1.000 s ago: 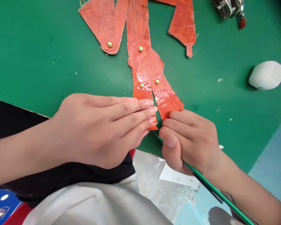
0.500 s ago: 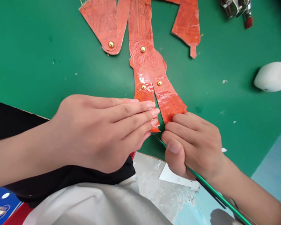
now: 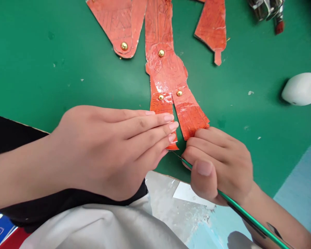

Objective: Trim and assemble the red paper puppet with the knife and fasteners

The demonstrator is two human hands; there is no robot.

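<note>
An orange jointed paper puppet [image 3: 167, 71] with gold brads lies flat on the green table [image 3: 54, 62]. My left hand [image 3: 114, 148] rests on the puppet's left leg, fingers stretched together and pressing its lower end down. My right hand [image 3: 217, 162] is closed round a thin green stick [image 3: 248, 218], whose tip points at the bottom of that leg. Its fingertips touch the lower edge of the puppet's right leg. The leg ends are partly hidden under both hands.
A white rounded object [image 3: 302, 89] lies at the right. A shiny metal thing with a red tip [image 3: 271, 10] sits at the top right. The table's near edge runs under my hands, with a paper scrap [image 3: 189, 193] on the grey floor below.
My right hand and the green stick have shifted slightly right and down. The left hand stays pressed on the left leg. The view has drifted a little.
</note>
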